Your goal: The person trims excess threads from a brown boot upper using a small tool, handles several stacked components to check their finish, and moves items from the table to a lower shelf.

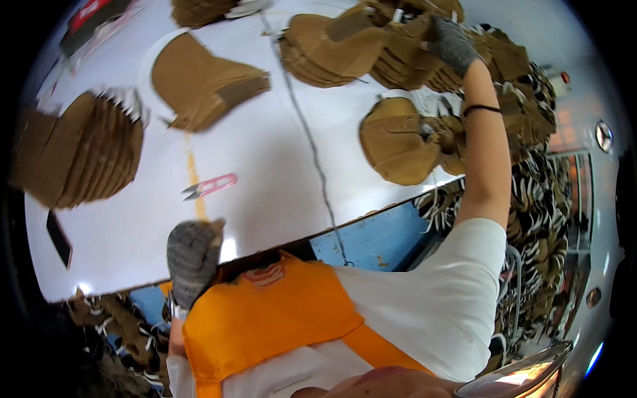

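At the far right of the table, my right hand [454,46], in a grey knitted glove, reaches into a stack of brown shoe uppers [405,56]. Its fingers are closed at the stack's upper edge, and the fingertips are partly hidden. My left hand [192,259], gloved alike, is at the near table edge in front of my apron. Its fingers are curled together and nothing shows in them. Beyond it lie pink-handled thread snips [211,186] with their blades to the left. A single brown upper with a white edge [206,83] lies flat farther off.
Fanned brown uppers [99,152] stand at the left, above a flat black object [58,239]. Another brown piece [398,140] lies near the right edge. A dark cord [305,126] crosses the white table [265,179]. Many more uppers [541,225] hang or pile beyond the right edge.
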`<state>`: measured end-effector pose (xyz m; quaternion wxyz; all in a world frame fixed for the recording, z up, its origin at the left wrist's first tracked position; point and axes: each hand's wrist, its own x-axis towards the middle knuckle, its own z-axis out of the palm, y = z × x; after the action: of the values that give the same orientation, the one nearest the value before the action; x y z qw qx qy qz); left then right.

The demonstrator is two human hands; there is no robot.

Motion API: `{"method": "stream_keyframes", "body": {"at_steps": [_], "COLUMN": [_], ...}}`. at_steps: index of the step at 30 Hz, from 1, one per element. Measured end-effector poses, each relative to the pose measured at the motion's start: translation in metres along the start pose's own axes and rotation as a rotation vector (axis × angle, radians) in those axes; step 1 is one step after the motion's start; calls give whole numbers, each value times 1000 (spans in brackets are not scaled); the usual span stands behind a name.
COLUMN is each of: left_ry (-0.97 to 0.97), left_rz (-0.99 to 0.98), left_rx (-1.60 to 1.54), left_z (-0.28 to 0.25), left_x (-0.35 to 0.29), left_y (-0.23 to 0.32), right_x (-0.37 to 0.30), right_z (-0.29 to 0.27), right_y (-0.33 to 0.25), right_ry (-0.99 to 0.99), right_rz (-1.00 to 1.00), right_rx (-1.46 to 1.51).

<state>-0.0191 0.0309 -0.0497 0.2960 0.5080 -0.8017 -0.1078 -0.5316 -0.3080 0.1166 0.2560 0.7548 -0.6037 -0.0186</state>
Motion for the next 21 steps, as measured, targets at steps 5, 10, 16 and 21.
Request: {"method": "stream_keyframes", "body": {"at_steps": [5,10,16,21], "left_ry": [49,59,34,36], "left_rz": [24,40,44,99], "left_rx": [-3,-31,-51,-33], "left_z": [-4,-11,-8,-9], "left_x": [-5,-9,-14,-13], "left_y": [0,2,-3,0], "right_x": [-23,-23,-94,-140], "right_z": [-35,-112,-133,-118], "right_y": [-13,-79,-231,-297], "right_ry": [62,438,116,-444], "right_rz": [93,129,-522,-591], "right_rx": [72,612,778,779]}}
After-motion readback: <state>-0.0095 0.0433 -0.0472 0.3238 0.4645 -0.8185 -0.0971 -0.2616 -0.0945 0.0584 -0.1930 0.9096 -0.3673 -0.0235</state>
